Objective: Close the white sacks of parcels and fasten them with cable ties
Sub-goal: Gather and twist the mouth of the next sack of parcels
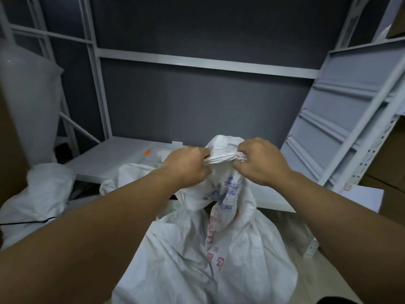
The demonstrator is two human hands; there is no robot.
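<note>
While a second white sack (pixel 41 194) lies at left, left hand (pixel 186 166) curled round the gathered rim (pixel 221 159) of the printed white sack (pixel 208 249) standing on the floor (pixel 324 273), right hand (pixel 260 163) gripping the same rim, shelf panel (pixel 341 119) leaning at right.

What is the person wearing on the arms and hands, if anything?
Nothing that shows. The left hand and right hand have no gloves and no visible ring. The left forearm and right forearm are bare, with no sleeves, watch or wristband in view.
</note>
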